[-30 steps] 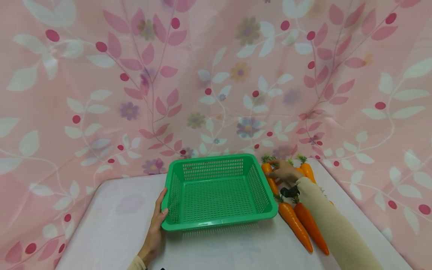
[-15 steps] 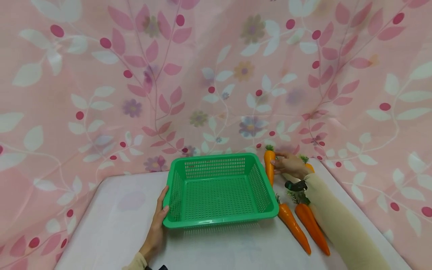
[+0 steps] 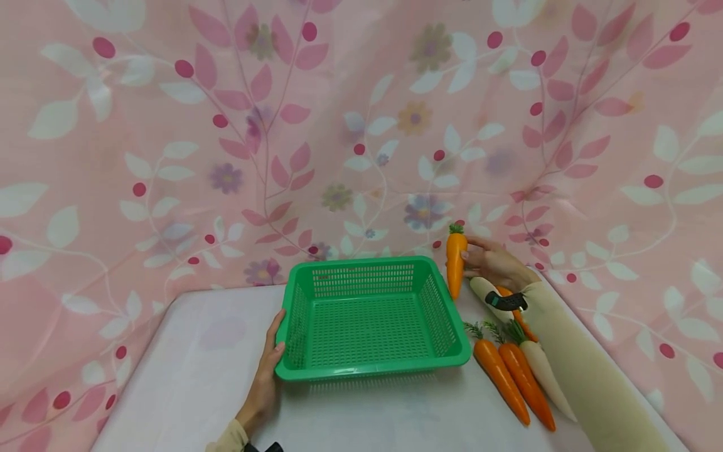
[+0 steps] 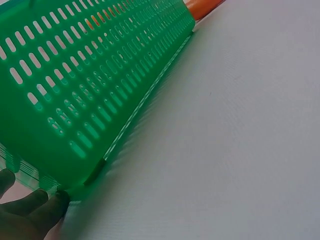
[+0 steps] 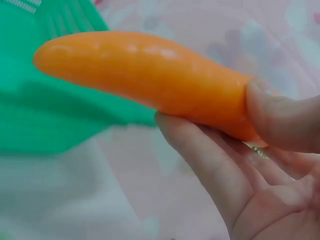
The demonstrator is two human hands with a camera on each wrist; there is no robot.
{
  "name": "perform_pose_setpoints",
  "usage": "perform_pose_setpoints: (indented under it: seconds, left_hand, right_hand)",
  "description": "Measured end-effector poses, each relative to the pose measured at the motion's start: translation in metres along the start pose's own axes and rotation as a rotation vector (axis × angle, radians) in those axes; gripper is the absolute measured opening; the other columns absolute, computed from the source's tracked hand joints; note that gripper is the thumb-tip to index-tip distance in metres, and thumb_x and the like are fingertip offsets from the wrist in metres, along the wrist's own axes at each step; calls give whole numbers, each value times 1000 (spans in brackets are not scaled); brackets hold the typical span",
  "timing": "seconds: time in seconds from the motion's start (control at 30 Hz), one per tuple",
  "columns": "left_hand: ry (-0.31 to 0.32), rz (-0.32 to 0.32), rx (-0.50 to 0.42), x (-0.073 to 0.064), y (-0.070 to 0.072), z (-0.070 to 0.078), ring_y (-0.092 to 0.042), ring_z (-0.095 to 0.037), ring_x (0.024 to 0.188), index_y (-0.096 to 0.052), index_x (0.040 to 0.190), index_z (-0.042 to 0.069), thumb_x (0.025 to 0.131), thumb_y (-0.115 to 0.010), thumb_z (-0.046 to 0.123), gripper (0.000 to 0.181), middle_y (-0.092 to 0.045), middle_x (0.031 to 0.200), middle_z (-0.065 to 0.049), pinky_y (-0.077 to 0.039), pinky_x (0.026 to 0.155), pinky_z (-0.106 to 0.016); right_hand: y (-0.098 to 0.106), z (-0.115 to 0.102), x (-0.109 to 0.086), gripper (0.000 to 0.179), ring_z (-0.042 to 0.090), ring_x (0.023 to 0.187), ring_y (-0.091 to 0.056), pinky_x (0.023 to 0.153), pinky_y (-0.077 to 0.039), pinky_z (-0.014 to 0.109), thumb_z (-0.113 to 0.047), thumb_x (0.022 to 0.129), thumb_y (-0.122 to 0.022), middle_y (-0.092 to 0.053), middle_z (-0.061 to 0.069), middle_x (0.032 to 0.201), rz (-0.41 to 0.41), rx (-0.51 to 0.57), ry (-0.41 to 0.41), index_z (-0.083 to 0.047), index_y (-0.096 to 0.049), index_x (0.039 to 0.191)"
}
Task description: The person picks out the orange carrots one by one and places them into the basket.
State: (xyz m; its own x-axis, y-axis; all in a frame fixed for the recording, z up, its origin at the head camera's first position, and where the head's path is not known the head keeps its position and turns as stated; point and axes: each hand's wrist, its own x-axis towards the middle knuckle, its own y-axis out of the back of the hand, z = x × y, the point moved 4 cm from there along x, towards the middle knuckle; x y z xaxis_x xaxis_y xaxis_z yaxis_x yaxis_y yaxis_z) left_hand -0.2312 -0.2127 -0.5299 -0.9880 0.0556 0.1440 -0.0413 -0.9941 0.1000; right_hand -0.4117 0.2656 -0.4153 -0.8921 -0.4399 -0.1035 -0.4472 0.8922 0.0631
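My right hand (image 3: 497,263) holds an orange carrot (image 3: 455,258) with a green leafy top, raised beside the basket's back right corner. In the right wrist view, the thumb and fingers pinch the carrot (image 5: 145,70) near its thick end, its tip pointing toward the green basket (image 5: 30,120). At the left side of the green plastic basket (image 3: 375,371), my left hand (image 3: 264,376) holds the rim, thumb on top. The left wrist view shows dark fingers (image 4: 30,210) against a lower corner of the basket (image 4: 65,130). Nothing lies in the basket.
Right of the basket, two orange carrots (image 3: 503,380) lie side by side, with a white radish (image 3: 545,370) next to them. Another white radish (image 3: 486,298) and an orange carrot (image 3: 524,323) lie partly under my right wrist. A pink floral cloth (image 3: 361,125) hangs behind the white table (image 3: 214,351).
My right hand took hold of the carrot at the basket's right side and lifted it upward. White radishes came into view beneath the arm. The left hand stayed at the basket.
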Motion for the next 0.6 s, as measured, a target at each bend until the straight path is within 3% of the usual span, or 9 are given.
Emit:
perform_pose_setpoints:
  seconds: [0.3, 0.47, 0.6]
  left_hand:
    - [-16, -5, -15, 0, 0, 0, -4, -31, 162, -14, 170, 41, 113, -26, 35, 58, -4, 179, 5, -3, 122, -73]
    - [-3, 0, -11, -1, -1, 0, -3, -32, 163, -14, 169, 43, 113, -27, 36, 58, -3, 179, 4, -2, 122, -75]
    - [5, 1, -13, 0, -1, -1, -2, -33, 163, -13, 169, 44, 113, -27, 37, 59, -2, 179, 3, -2, 122, -76]
  right_hand:
    - [-43, -13, 14, 63, 20, 113, -74, 99, -60, 42, -8, 113, -48, -70, 5, 131, -107, 129, 34, -3, -17, 168]
    - [-75, -14, 22, 67, 18, 112, -72, 98, -60, 43, -7, 112, -50, -66, 5, 129, -151, 89, 22, -2, -14, 168]
    - [-99, -15, 27, 68, 20, 117, -70, 101, -59, 47, -4, 110, -53, -57, 20, 144, -168, 42, 8, -2, -17, 167]
